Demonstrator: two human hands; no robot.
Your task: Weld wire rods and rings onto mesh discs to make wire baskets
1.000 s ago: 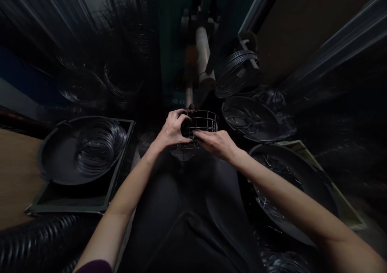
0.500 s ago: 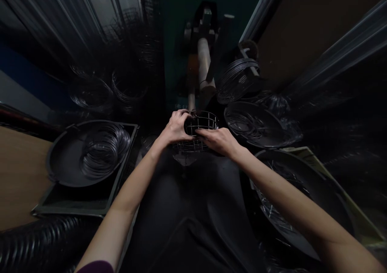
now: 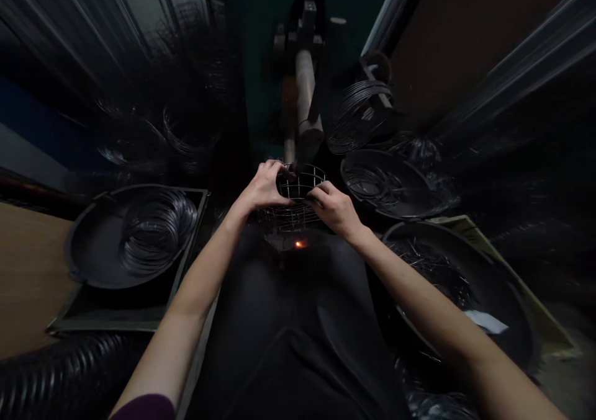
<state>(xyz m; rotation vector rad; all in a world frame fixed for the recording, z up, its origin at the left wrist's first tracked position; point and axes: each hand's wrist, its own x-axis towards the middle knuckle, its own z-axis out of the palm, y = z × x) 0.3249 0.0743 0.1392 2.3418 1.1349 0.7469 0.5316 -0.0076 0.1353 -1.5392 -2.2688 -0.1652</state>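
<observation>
A round wire basket point(image 3: 300, 192) made of thin metal wires sits at the middle, under the rod of a machine point(image 3: 306, 91). My left hand point(image 3: 269, 187) grips its left side, thumb on the near rim and fingers at the far part. My right hand point(image 3: 336, 208) is closed at the near right of the rim, fingertips pinched on the wire there. What exactly lies between the right fingertips is too dark to make out. A small orange glow point(image 3: 299, 244) shows just below the basket, above the dark apron point(image 3: 298, 308).
At left a black pan point(image 3: 93, 246) holds a stack of wire rings point(image 3: 158, 229). On the right, one pan point(image 3: 414, 190) holds rings and a nearer one point(image 3: 503, 302) holds short wire pieces. A wire coil point(image 3: 361, 113) hangs beside the machine. A ribbed black hose point(image 3: 60, 373) lies lower left.
My right hand's fingers have curled from stretched along the rim to a pinch. An orange glow has appeared under the basket. The whole view has shifted slightly.
</observation>
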